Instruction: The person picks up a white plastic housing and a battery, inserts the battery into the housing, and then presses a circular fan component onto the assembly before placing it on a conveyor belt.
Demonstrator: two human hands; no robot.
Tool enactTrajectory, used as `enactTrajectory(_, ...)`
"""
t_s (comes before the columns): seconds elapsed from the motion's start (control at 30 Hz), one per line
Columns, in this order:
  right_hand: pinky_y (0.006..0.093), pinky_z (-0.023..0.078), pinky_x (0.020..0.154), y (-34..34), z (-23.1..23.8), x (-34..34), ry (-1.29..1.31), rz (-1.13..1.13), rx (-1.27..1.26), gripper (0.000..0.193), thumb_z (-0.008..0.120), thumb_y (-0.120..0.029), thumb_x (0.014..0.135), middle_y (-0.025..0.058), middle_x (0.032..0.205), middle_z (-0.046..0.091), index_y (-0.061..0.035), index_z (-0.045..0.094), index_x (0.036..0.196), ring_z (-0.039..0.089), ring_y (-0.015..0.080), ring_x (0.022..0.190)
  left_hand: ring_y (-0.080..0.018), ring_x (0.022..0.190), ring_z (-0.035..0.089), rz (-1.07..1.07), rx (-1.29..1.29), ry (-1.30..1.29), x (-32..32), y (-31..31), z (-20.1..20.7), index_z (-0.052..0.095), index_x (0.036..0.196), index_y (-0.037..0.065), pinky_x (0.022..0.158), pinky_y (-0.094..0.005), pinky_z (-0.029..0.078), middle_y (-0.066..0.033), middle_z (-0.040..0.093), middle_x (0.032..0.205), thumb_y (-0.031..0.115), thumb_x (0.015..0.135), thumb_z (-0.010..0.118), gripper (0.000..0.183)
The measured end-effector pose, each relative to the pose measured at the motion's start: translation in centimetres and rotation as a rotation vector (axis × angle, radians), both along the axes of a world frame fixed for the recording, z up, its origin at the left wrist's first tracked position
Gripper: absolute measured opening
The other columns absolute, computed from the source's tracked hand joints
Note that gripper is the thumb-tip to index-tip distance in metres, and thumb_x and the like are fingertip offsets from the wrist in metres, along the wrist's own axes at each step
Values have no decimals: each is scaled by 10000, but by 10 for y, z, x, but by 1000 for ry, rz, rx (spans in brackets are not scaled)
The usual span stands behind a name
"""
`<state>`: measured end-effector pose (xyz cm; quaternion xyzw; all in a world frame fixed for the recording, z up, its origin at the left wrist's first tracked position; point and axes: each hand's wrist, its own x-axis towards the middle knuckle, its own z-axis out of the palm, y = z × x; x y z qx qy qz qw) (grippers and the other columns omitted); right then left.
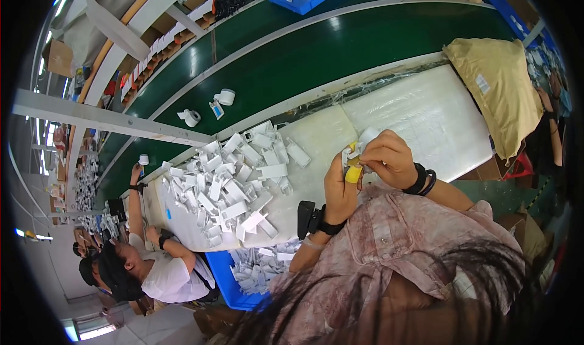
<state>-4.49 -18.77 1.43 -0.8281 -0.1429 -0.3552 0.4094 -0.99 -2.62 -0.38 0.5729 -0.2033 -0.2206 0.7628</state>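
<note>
Close in front of my body, both hands are together at a small white plastic part (347, 156). My left hand (339, 190) is closed round it, with yellow coverings (353, 173) on its digits. From the right, my right hand (388, 159) pinches at the same part with bent fingers, which hide much of it. A round white piece (368, 134) shows just behind the fingers. Left of my hands, a big heap of white plastic parts (234, 184) lies on the pale padded work surface (420, 111).
A green conveyor belt (274, 71) runs behind the surface, carrying a few white parts (226, 97). Beneath the heap stands a blue bin (224, 284) of white pieces. A tan sack (493, 89) is at right. A co-worker (173, 272) reaches toward the belt at left.
</note>
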Motion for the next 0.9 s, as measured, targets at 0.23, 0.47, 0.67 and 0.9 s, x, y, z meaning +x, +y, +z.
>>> enactTrajectory(0.23,323,422,620,2,-2,-1,-7,-16,-20,218,740,35,704,59,821,615,-58,666,886,541,229,695,-62,607,494,53,145,-143,2,0,-1,523,1275,-6,511,-210,430,-21,551,770,182,1019,464,323)
enactTrajectory(0.47,347,475,778,-6,-23,2,123,91,68,340,738,-32,749,104,1021,600,-49,617,1067,580,242,907,-106,600,531,25,76,-78,10,1,-12,519,1282,-1,515,-228,446,-58,578,830,217,1028,429,346)
enactTrajectory(0.67,375,336,1084,-21,-53,-1,607,434,748,804,790,-248,775,104,1380,384,-42,344,1412,398,210,1294,-188,601,571,-30,-157,194,16,1,2,404,1367,30,509,-316,516,-135,597,888,275,1025,419,421)
enactTrajectory(0.9,320,381,1042,-31,-53,0,672,426,846,806,840,-84,702,53,1294,487,-45,406,1380,471,158,1217,-213,666,610,-15,-247,405,11,13,-4,398,1365,91,544,-334,545,-155,609,961,293,1028,413,393)
